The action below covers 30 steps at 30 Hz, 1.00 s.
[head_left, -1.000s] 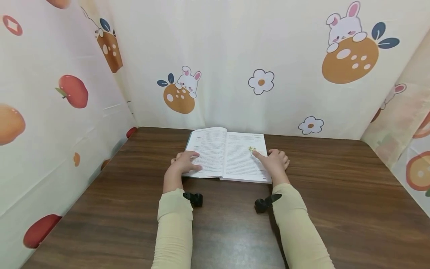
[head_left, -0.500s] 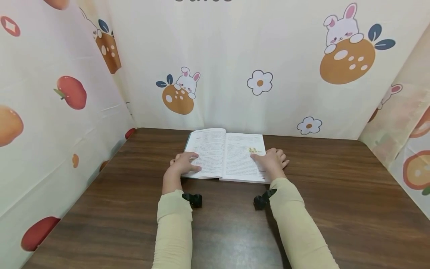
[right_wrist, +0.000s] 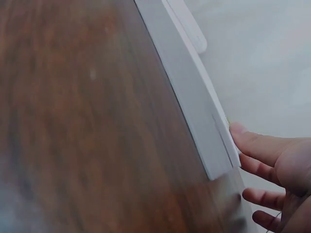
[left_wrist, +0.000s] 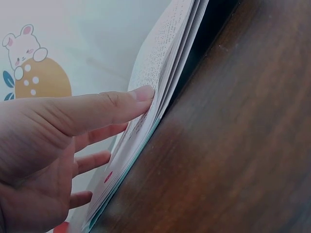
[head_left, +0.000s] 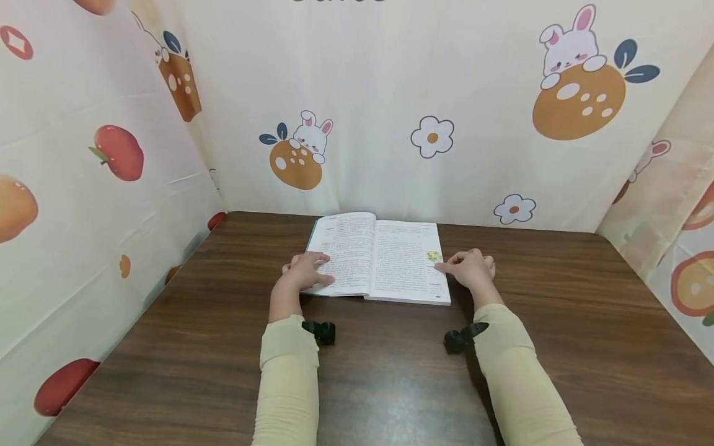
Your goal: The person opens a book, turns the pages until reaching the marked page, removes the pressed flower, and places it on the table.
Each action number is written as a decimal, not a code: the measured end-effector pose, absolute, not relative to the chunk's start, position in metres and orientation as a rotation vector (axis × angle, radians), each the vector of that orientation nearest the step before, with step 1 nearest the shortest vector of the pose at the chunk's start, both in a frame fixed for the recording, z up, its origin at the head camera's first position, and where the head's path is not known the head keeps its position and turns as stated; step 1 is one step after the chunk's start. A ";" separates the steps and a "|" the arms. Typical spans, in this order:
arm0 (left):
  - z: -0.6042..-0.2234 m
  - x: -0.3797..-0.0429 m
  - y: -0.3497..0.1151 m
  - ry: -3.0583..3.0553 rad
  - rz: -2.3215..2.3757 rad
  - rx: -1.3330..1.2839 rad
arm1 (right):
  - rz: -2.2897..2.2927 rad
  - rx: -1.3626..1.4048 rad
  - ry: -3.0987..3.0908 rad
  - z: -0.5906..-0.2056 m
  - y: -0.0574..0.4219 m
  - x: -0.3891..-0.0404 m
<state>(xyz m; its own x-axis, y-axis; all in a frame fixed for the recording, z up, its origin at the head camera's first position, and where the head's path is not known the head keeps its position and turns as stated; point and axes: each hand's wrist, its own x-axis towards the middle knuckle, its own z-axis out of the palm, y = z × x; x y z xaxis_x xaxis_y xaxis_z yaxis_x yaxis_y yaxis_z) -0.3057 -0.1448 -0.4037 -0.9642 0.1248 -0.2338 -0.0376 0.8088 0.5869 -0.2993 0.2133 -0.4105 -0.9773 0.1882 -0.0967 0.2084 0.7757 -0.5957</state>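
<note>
An open book (head_left: 346,263) lies near the back of the table, its printed pages facing up. At its left edge is my left hand (head_left: 301,271); the straight thumb (left_wrist: 121,104) presses on the left page and the other fingers lie loosely spread beyond the edge. My right hand (head_left: 470,269) is at the right page's outer edge. Its thumb and index finger pinch at a small, flat yellow-green flower-like piece (head_left: 433,255) by that edge. In the right wrist view the thumb tip (right_wrist: 238,131) is right at the book's edge, and most of the piece is hidden there.
The dark wooden table (head_left: 385,384) stretches around the book. A printed curtain (head_left: 379,93) hangs right behind the book and along both sides. Black cameras, such as the left wrist camera (head_left: 320,332), are strapped over the sleeves.
My right hand has moved right, from over the right page to its outer edge, and the yellow-green piece has shifted right with it. The left hand has stayed in place.
</note>
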 end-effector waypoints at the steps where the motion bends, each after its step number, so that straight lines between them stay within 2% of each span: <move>1: -0.404 -0.305 -0.145 2.735 0.894 0.067 | -1.002 0.317 2.933 -0.412 0.215 -0.298; 20: -0.403 -0.305 -0.146 2.730 0.873 0.067 | -1.046 0.073 3.076 -0.422 0.228 -0.296; 30: -0.405 -0.308 -0.146 2.729 0.885 0.064 | -1.013 0.225 3.127 -0.413 0.262 -0.287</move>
<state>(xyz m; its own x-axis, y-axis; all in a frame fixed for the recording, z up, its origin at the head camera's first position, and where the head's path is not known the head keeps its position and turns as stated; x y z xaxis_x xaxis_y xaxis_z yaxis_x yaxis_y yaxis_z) -0.3075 -0.1462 -0.4053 -0.9622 0.1247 -0.2419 -0.0410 0.8124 0.5817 -0.2868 0.2618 -0.4135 -0.9791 0.1757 0.1025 0.0822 0.8029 -0.5905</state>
